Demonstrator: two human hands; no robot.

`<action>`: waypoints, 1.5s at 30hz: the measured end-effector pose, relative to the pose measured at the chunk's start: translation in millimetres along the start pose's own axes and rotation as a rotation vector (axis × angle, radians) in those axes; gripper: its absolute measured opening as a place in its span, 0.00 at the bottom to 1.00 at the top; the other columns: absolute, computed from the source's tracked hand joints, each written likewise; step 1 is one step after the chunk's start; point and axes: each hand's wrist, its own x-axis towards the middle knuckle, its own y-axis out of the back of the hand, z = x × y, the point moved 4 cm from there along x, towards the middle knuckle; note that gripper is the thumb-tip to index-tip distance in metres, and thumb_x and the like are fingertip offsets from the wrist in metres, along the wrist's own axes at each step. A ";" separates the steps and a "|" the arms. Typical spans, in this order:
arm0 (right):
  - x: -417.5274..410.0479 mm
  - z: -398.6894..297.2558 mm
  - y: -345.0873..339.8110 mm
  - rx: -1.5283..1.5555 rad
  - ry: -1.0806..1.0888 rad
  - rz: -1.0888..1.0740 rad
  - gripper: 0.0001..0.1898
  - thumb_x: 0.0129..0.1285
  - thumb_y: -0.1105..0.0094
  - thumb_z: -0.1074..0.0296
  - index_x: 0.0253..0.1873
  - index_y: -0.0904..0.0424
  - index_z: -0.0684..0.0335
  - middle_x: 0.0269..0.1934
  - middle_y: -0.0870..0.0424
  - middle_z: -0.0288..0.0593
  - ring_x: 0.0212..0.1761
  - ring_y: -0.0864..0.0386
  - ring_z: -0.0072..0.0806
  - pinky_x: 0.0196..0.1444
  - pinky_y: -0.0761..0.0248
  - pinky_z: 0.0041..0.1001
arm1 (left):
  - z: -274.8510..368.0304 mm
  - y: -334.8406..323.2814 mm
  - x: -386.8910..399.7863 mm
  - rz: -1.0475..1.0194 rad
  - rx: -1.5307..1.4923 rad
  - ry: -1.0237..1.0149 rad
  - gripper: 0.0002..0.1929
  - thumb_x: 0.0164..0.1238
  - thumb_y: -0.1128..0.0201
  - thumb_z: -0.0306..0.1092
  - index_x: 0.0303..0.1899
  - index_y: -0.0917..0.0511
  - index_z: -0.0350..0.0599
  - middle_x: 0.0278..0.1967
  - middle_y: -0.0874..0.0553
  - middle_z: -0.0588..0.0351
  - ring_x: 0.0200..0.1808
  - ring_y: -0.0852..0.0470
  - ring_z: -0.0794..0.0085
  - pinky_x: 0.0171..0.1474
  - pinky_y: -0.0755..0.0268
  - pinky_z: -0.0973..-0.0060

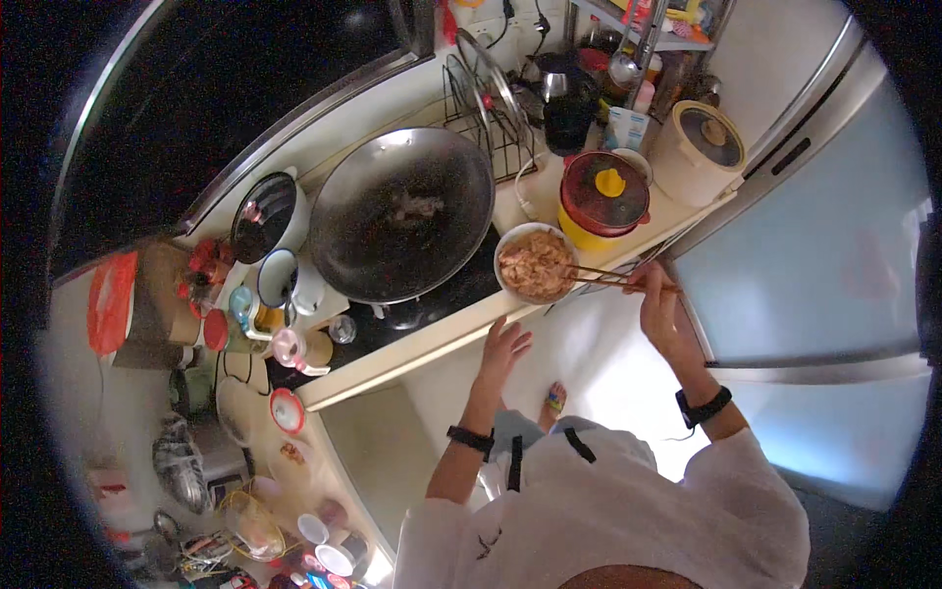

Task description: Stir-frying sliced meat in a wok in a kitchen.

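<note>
My right hand (655, 302) is closed around a pair of wooden chopsticks (607, 278), whose tips rest in the food in a white bowl (537, 263). That food looks like pale, pinkish meat pieces. The bowl stands at the counter's front edge. Just below and left of it, my left hand (504, 350) hovers with its fingers apart and nothing in it. To the left of the bowl, a large dark wok (403, 243) sits over the black cooktop (434, 309), with a small patch of something pale near its middle.
Right of the bowl are a yellow pot with a red-rimmed glass lid (605, 193) and a cream rice cooker (699, 153). Pot lids stand in a wire rack (508, 140) behind. An enamel mug (278, 278) and seasoning jars (289, 346) stand left. A refrigerator (809, 272) is at right.
</note>
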 end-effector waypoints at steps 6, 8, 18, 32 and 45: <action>14.7 42.7 -15.5 -0.082 0.079 -0.061 0.13 0.68 0.61 0.68 0.33 0.29 0.70 0.31 0.27 0.42 0.30 0.29 0.26 0.35 0.33 0.24 | -7.1 -30.0 68.5 0.246 0.259 -0.110 0.24 0.61 0.44 0.41 0.55 0.43 0.49 0.48 0.26 0.51 0.42 0.22 0.62 0.43 0.25 0.64; 17.0 43.2 -15.7 -0.061 0.076 -0.102 0.13 0.67 0.62 0.69 0.33 0.29 0.70 0.30 0.27 0.43 0.30 0.28 0.26 0.35 0.33 0.24 | -11.6 -30.4 78.5 0.327 0.299 -0.065 0.23 0.62 0.46 0.44 0.54 0.43 0.49 0.47 0.26 0.51 0.40 0.21 0.63 0.40 0.24 0.65; 26.1 24.9 -22.1 -0.248 0.241 -0.301 0.17 0.68 0.66 0.67 0.27 0.32 0.68 0.27 0.31 0.43 0.28 0.33 0.27 0.31 0.37 0.24 | -0.2 -41.0 66.2 0.320 0.194 -0.156 0.16 0.63 0.49 0.36 0.49 0.43 0.50 0.46 0.27 0.49 0.38 0.19 0.60 0.27 0.19 0.67; 55.1 -93.9 -6.4 0.240 0.062 -0.220 0.25 0.67 0.70 0.48 0.25 0.36 0.63 0.24 0.32 0.43 0.22 0.31 0.31 0.32 0.31 0.30 | 67.2 -90.5 -122.0 0.088 0.201 -0.257 0.32 0.58 0.41 0.38 0.63 0.47 0.48 0.53 0.29 0.50 0.46 0.23 0.64 0.33 0.22 0.75; 75.3 -160.7 -63.8 0.168 0.296 -0.607 0.27 0.68 0.73 0.52 0.22 0.34 0.64 0.22 0.30 0.45 0.28 0.31 0.31 0.36 0.37 0.27 | 79.5 -130.0 -166.6 0.247 0.090 -0.466 0.28 0.53 0.49 0.26 0.59 0.44 0.39 0.47 0.26 0.47 0.40 0.20 0.66 0.31 0.20 0.77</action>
